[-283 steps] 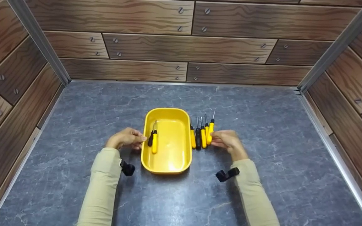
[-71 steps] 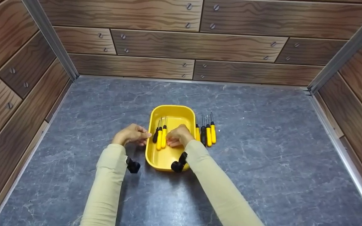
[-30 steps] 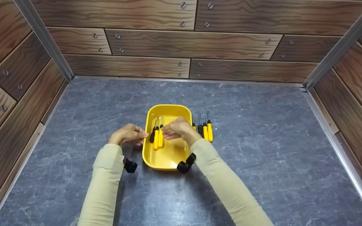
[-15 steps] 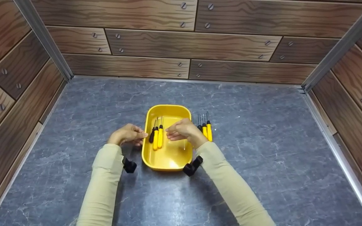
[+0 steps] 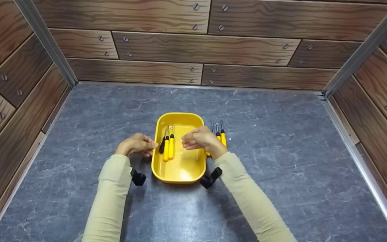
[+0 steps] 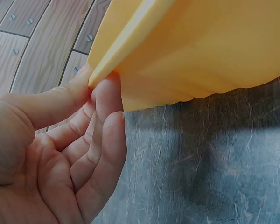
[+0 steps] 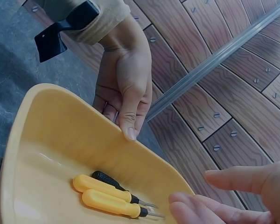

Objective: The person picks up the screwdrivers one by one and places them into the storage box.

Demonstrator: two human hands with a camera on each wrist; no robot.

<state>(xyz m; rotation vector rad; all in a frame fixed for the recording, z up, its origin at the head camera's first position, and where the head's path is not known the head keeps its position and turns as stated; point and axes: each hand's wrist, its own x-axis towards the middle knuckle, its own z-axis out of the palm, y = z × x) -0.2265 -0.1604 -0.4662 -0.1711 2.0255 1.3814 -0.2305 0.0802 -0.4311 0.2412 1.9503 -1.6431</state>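
My left hand (image 5: 136, 145) pinches the left rim of a yellow tray (image 5: 183, 168) between thumb and fingers; the left wrist view shows this grip close up. Inside the tray, along its left side, lie a black-handled screwdriver (image 5: 162, 146) and two yellow-handled screwdrivers (image 7: 109, 203), all with shafts pointing away. Over the tray's right half is my right hand (image 5: 201, 138), fingers fairly straight and thumb apart from them, with nothing held. Just right of the tray lie more screwdrivers (image 5: 223, 136), partly covered by my right hand and wrist.
A dark marbled tabletop (image 5: 281, 151) surrounds the tray. Wood-patterned panels (image 5: 156, 50) stand at the back and both sides, with metal rails at the corners. A black wrist mount (image 5: 211, 178) hangs from each sleeve.
A yellow-handled screwdriver went from the right-hand row into the tray, beside the other two. My right hand let go of it and moved rightward. The left hand stays on the rim.
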